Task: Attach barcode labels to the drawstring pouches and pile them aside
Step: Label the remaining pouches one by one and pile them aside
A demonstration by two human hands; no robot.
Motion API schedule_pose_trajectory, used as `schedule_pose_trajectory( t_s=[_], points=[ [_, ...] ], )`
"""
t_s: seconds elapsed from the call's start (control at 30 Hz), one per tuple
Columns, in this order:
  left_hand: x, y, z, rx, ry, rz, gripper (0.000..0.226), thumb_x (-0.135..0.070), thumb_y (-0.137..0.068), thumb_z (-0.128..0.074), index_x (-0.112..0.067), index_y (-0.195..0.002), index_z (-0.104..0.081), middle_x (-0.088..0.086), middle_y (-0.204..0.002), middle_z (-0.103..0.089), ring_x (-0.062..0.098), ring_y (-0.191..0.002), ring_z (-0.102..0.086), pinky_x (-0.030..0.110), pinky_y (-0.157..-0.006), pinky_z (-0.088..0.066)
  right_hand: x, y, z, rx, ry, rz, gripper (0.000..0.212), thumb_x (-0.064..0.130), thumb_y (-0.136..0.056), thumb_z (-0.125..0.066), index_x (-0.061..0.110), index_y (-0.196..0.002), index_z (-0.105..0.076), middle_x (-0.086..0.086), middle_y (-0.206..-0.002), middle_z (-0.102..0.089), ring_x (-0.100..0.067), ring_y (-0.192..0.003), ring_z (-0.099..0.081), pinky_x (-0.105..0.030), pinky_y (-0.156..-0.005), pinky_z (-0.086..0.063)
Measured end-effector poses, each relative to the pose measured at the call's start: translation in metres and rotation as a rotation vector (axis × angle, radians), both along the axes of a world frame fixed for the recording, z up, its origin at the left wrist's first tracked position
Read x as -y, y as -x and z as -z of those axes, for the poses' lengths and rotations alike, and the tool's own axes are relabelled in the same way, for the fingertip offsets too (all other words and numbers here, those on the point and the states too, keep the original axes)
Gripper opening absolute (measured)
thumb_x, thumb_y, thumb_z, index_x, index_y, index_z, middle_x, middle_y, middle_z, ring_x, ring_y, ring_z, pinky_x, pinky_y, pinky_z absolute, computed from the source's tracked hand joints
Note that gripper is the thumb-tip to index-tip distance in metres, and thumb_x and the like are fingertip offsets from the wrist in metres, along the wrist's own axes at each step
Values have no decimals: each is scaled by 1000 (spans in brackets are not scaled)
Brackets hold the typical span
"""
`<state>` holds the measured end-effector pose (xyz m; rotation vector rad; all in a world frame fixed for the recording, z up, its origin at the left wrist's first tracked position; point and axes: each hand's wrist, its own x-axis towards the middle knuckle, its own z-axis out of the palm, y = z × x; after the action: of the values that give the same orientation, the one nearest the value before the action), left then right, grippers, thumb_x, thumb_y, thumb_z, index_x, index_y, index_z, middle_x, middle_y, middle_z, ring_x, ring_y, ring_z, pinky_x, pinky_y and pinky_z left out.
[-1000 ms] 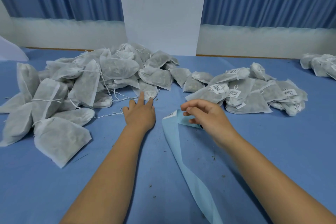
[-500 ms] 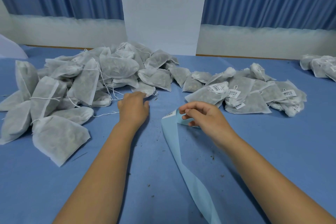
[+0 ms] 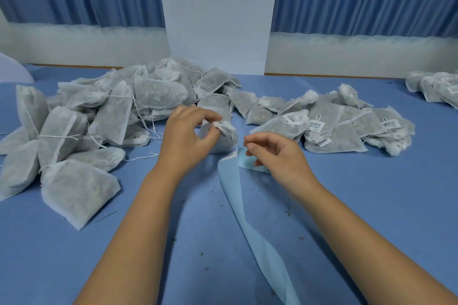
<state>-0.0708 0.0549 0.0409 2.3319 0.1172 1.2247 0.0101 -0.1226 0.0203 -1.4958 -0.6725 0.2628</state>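
Our left hand (image 3: 183, 141) pinches a pouch (image 3: 223, 140) by its neck, on the bench (image 3: 371, 193) between the plain pile (image 3: 111, 111) and the labelled pile (image 3: 334, 129). Our right hand (image 3: 282, 158) curls over the label strip (image 3: 231, 181); we cannot tell if its fingers pinch it.

I can read no words or digits anywhere. Right of centre, white barcode labels (image 3: 292, 118) sit on the pouches (image 3: 347, 135). Each label shows bars and a line of print too small for me to make out. 1 more label (image 3: 230, 155) sits at the tip of the pale blue backing strip (image 3: 250, 225), centre frame, equally illegible.
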Motion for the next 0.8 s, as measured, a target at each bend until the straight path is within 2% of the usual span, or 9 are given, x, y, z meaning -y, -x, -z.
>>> schedule_pose_trajectory(
  t_s=[0.13, 0.23, 0.4, 0.5, 0.6, 0.7, 0.8],
  points=[
    [12, 3, -5, -49, 118, 113, 18, 3, -82, -67, -9, -91, -75, -7, -88, -67, 8, -89, -59, 18, -88, -43, -4, 4, 4, 123, 37, 44, 16, 16, -85, -74, 28, -96, -72, 17, -93, -73, -2, -79, -63, -16, -69, -49],
    [19, 5, -7, -106, 174, 197, 21, 8, -81, -66, -9, -91, -75, -1, -91, -69, 5, -89, -61, 14, -86, -46, -7, 5, 9, 206, 59, 138, 21, 21, -82, -78, 29, -99, -69, 18, -99, -71, -1, -79, -62, -12, -67, -44],
    [24, 6, -9, -175, 228, 278, 18, 5, -79, -66, -9, -86, -74, 1, -88, -68, 11, -88, -65, 20, -87, -51, -6, 2, 9, 232, 59, 193, 25, 19, -82, -78, 25, -100, -61, 9, -92, -68, -1, -70, -58, -16, -73, -47],
    [23, 6, -10, -208, 221, 292, 18, 5, -78, -66, -12, -79, -73, -1, -83, -67, 9, -83, -62, 20, -82, -49, -4, 0, 8, 304, 105, 195, 19, 18, -83, -77, 31, -91, -65, 18, -82, -66, -1, -67, -55, -11, -68, -41],
    [20, 6, -10, -220, 200, 285, 15, -1, -75, -64, -14, -76, -72, -4, -81, -66, 5, -81, -59, 17, -78, -45, -2, 0, 6, 345, 124, 164, 12, 18, -84, -76, 29, -83, -71, 21, -78, -68, 0, -69, -56, -10, -65, -40],
    [19, 7, -8, -271, 191, 321, 18, -15, -73, -63, -14, -89, -73, -4, -92, -66, 6, -92, -59, 15, -85, -45, -1, 2, 5, 353, 106, 169, 18, 17, -83, -76, 33, -77, -70, 21, -78, -70, 2, -72, -62, -9, -65, -41],
    [21, 5, -4, -334, 161, 339, 22, -23, -80, -81, -23, -101, -74, -12, -102, -68, 1, -103, -58, 11, -89, -41, -1, 2, 4, 309, 84, 146, 21, 16, -83, -76, 35, -76, -71, 22, -77, -71, 5, -74, -64, -9, -65, -43]
  ],
)
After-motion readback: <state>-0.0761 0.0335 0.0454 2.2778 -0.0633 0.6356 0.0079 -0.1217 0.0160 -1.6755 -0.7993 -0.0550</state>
